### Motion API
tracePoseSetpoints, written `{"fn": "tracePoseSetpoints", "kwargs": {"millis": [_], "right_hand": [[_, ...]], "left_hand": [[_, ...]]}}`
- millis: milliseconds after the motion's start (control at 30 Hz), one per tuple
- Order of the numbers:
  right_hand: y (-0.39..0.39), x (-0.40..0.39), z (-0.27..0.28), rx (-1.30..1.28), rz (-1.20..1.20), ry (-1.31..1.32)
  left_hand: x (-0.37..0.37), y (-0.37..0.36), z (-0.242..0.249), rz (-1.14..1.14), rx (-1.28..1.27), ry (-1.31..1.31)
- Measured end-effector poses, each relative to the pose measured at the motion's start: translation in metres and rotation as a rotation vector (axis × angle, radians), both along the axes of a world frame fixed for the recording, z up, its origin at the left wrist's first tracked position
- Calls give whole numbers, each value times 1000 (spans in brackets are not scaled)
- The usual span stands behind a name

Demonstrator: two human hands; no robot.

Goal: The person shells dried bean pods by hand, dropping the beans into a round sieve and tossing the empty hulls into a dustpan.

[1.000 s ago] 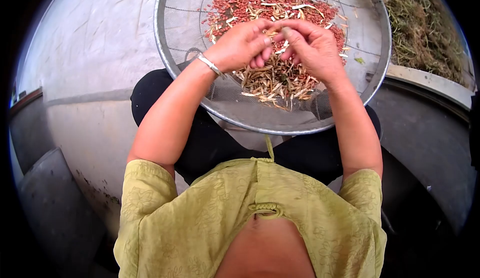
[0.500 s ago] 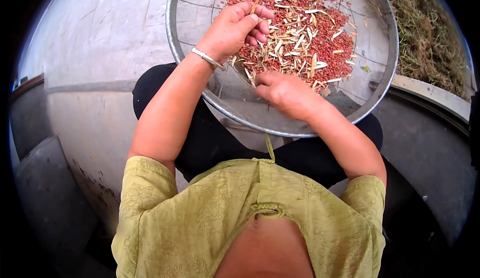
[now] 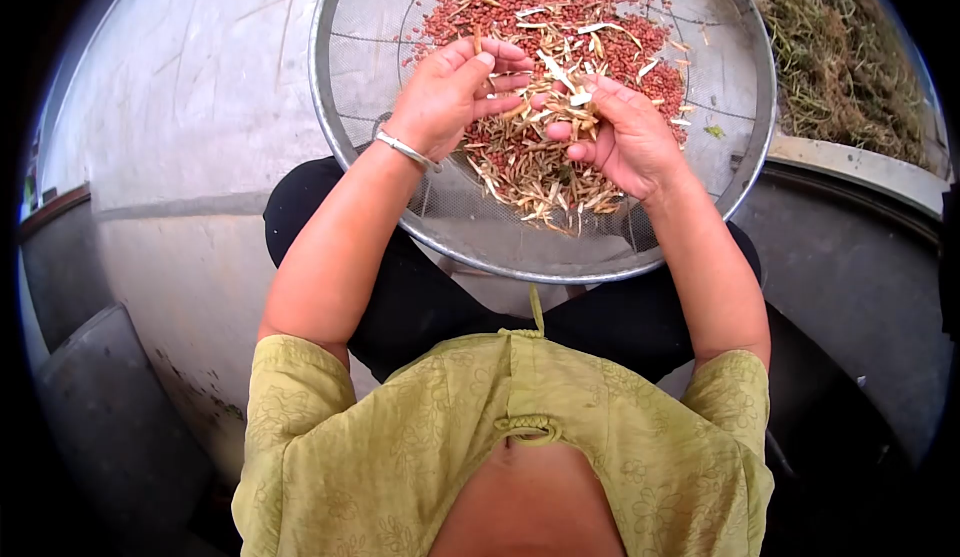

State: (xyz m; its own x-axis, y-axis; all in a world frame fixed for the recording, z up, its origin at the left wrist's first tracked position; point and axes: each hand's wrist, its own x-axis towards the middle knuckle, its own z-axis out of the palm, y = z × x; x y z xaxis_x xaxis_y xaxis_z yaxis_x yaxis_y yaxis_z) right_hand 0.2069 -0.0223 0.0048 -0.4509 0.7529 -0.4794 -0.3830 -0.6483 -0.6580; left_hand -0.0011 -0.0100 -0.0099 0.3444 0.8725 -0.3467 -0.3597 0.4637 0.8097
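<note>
A large round mesh sieve with a metal rim rests over my knees. In it lie red beans mixed with pale, dry pod husks, which are heaped thickest on the near side. My left hand, with a bracelet at the wrist, is over the left of the heap; its thumb and forefinger pinch a brown husk piece, the other fingers stretched toward the right hand. My right hand, palm turned up and fingers curled, holds a loose bunch of husks above the beans.
Dried plant stalks are piled at the upper right, behind a pale ledge. Concrete floor stretches to the left. A grey panel leans at the lower left. A small green leaf bit lies on the mesh.
My right hand has risen from the near side of the heap, turned palm up, and now carries a bunch of husks. The sieve sits slightly further left in view.
</note>
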Motion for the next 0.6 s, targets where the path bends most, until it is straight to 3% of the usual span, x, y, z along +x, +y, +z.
{"fn": "tracePoseSetpoints", "kwargs": {"millis": [200,333,600], "right_hand": [[4,-1,5,-24,-9,120],[5,0,7,-55,37,200],[4,-4,13,39,132,-33]], "left_hand": [[10,-5,-4,17,-111,-56],[6,-3,-10,-1,-40,-91],[14,-7,1,19,-56,-42]]}}
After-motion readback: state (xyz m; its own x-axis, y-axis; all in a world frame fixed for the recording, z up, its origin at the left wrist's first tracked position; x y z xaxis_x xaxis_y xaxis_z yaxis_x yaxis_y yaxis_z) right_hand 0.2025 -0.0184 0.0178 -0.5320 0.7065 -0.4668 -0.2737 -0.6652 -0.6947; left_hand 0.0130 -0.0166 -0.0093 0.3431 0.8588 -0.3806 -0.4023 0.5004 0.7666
